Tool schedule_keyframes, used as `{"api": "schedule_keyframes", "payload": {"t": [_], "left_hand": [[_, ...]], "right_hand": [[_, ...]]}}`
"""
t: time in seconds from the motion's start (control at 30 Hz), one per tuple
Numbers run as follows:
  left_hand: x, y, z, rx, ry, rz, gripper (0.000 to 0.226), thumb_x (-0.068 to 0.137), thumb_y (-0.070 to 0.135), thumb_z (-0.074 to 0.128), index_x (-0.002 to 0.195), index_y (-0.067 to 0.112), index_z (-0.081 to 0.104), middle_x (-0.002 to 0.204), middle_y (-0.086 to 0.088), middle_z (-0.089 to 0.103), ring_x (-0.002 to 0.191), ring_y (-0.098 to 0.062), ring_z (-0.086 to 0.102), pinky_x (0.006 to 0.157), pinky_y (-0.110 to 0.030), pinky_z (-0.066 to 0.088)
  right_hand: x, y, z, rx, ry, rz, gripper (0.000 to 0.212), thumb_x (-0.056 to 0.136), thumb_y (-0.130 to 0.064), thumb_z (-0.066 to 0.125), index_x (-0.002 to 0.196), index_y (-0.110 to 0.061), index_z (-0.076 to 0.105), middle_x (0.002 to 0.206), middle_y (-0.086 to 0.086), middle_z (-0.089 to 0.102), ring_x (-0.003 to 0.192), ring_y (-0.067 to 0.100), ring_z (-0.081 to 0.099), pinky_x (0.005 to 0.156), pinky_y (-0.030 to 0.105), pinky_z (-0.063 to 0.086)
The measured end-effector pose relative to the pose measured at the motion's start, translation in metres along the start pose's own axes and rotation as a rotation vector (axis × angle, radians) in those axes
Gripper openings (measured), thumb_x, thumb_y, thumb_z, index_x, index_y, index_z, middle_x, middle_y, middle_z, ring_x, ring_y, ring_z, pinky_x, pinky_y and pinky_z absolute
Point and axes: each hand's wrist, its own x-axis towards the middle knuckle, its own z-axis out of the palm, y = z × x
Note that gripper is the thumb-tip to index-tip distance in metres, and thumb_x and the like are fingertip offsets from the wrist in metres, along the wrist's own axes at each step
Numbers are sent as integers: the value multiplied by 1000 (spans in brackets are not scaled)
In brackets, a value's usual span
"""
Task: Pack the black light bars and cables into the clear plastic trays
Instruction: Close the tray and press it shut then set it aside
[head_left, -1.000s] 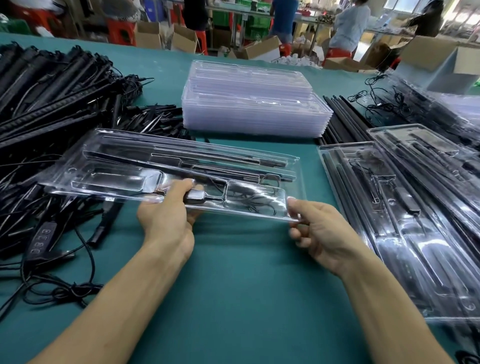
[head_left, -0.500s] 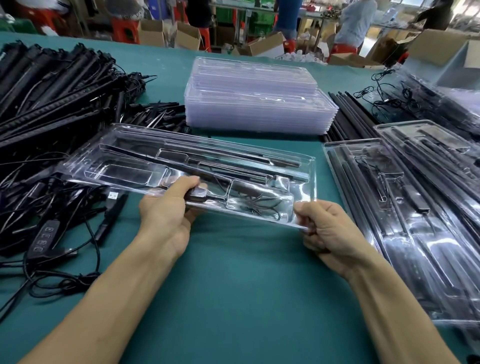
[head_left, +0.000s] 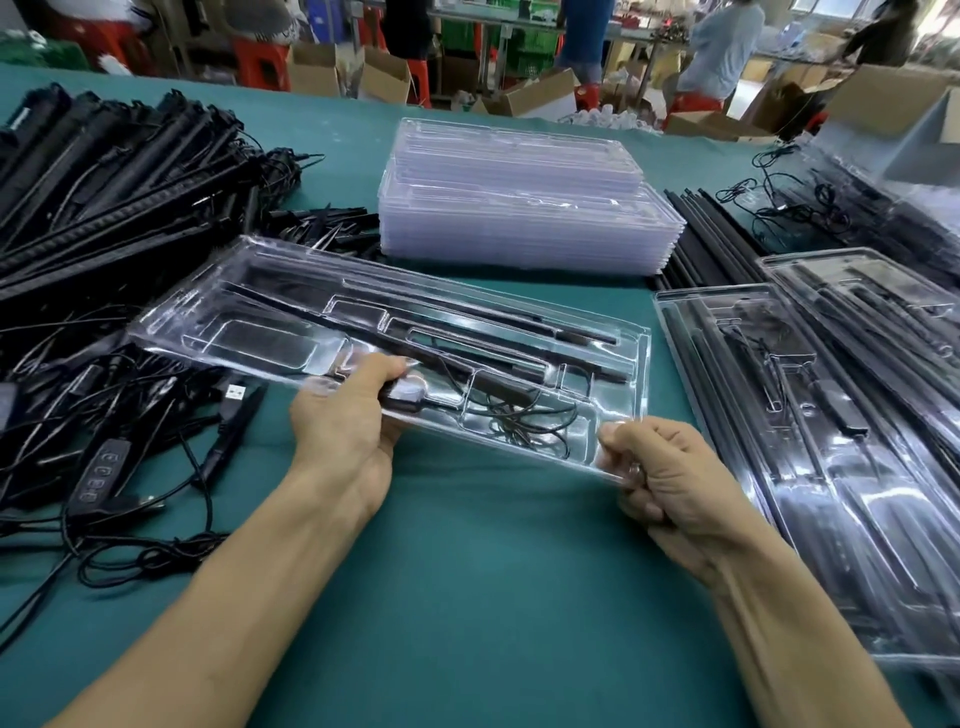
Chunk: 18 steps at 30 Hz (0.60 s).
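At the left edge of the green table (head_left: 493, 571) lies one big heap of black light bars (head_left: 104, 192), too many to count. In front of it is a tangle of black cables (head_left: 130, 426). One button controller (head_left: 98, 470) and one USB plug (head_left: 236, 392) show plainly in the tangle. Behind, toward the middle, sits one small pile of short black pieces (head_left: 322, 228); I cannot tell what they are.

Next comes one clear tray (head_left: 270, 338), held off the table and tilted, its left end over the cables. Two bars (head_left: 519, 318) lie in its long channels. One loose coil of thin cable (head_left: 519, 423) sits in the near right compartment. The left hand (head_left: 348, 421) grips the near edge about halfway along, thumb on top pressing a dark part in the tray, fingers underneath. The right hand (head_left: 670, 478) pinches the near right corner, thumb above and the other fingers curled below. The two hands are apart, both clamped on this one tray.

Behind the tray stands one stack of empty trays (head_left: 519, 218), its layers too many to count. Just right of it lies one bundle of loose black rods (head_left: 711, 239). At the right edge two packed trays (head_left: 857, 519) overlap, each holding bars and cable. More lie behind them, too blurred to count.
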Motion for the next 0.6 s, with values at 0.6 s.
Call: {"api": "schedule_keyframes", "payload": {"t": [0.6], "left_hand": [[-3, -2, -3, -11, -45, -94, 26, 81, 4, 76, 104, 7, 64, 75, -8, 72, 61, -16, 70, 66, -33, 61]], "right_hand": [[1, 2, -1, -43, 0, 21, 36, 92, -20, 58, 57, -21, 59, 58, 0, 52, 40, 14, 45, 33, 17, 28]]}}
